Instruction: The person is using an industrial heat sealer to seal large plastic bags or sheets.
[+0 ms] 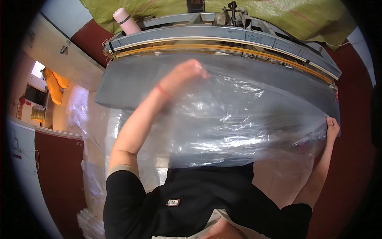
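Note:
A large sheet of clear plastic film [234, 113], wrinkled and shiny, spreads over the grey work surface [131, 79] and down to my waist. My right hand [333, 128] pinches the film's edge at the right end of the surface. Farther left and away from me, my left hand [189, 71] is raised over the surface, blurred by motion. Its bent fingers are closed on the film's far edge, which runs slanting from there to my right hand. A red band circles the left wrist.
Behind the surface stands a long grey metal frame [179, 34] with orange strips [223, 48] along it. A pink bottle [126, 22] stands at its back left. Green woven sheeting [278, 20] hangs behind. More clear film [93, 179] lies at lower left, near a door [63, 47].

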Available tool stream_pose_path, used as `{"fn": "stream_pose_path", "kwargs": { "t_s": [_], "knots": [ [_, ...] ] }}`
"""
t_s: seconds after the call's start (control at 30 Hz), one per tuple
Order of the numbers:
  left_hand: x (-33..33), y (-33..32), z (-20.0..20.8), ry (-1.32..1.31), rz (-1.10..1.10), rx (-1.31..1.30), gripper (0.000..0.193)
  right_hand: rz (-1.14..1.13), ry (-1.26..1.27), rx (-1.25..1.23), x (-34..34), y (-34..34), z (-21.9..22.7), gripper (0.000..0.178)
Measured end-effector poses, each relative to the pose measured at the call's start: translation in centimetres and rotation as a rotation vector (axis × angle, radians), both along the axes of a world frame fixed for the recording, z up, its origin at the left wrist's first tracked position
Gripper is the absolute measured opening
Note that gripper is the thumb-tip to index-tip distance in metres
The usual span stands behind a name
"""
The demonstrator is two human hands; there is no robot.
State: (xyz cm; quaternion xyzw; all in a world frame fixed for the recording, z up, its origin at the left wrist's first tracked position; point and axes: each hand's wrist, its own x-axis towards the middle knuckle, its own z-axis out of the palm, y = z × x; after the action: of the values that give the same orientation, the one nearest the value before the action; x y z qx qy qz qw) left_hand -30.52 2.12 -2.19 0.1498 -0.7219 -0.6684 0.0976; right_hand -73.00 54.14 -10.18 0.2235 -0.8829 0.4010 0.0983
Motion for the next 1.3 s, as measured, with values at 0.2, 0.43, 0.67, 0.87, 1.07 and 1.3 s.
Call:
{"fn": "stream_pose_path", "kwargs": {
  "t_s": [0.2,0.43,0.67,0.87,1.07,1.3],
  "knots": [
    [5.8,-6.5,0.3,0.052,-0.042,0.358,0.028,-0.024,0.032,0.028,0.8,-0.6,0.6,0.019],
    [13.7,-13.5,5.4,-0.108,0.689,-0.817,0.009,-0.071,0.028,0.074,0.3,-1.0,0.2,0.019],
    [11.4,-0.1,1.4,-0.134,-0.12,-1.466,0.054,-0.061,0.034,0.082,-1.1,1.3,-0.6,0.02],
    [12.7,-0.5,-2.1,-0.166,0.011,-1.201,0.063,-0.096,0.037,0.062,-2.7,5.6,-1.8,0.023],
    [12.0,-3.8,-1.6,-0.206,0.478,-1.495,0.039,-0.081,0.035,0.032,-2.2,4.7,-1.5,0.025],
    [10.0,-0.8,3.9,0.437,0.732,-1.713,0.026,-0.142,0.027,0.034,-1.7,5.4,-1.6,0.025]
  ]
}}
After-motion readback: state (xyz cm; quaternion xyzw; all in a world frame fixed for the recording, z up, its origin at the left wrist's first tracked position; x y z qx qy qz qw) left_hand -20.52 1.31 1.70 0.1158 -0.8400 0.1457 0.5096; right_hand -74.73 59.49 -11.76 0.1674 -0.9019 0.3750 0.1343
